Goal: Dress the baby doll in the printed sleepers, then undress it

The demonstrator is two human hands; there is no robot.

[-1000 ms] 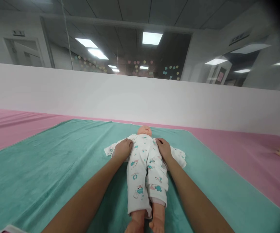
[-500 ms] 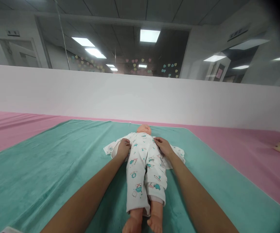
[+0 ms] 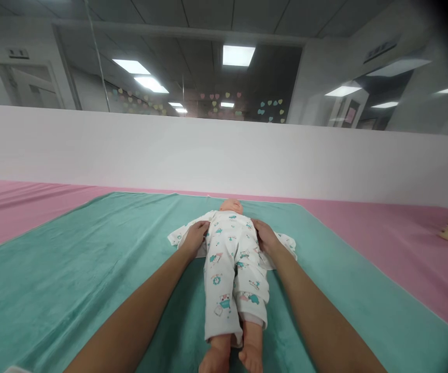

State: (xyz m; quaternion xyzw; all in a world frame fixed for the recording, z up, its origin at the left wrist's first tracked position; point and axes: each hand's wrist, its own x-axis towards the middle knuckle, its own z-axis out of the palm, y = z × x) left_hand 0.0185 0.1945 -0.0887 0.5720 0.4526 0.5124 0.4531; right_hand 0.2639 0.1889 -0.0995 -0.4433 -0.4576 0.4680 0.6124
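Hands [image 3: 195, 235] touch printed doll clothes [image 3: 227, 243] (wrinkled blanket [image 3: 103, 248] beneath).

The trousers [image 3: 219, 264] are white with small teal and pink figures, the blanket [image 3: 103, 248] teal, the sheet [image 3: 395, 238] pink.

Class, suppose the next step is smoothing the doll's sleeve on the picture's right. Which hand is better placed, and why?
Probably the right hand: it is on that side of the doll, close to that sleeve. The left hand is across the doll's body, nearer the other sleeve.
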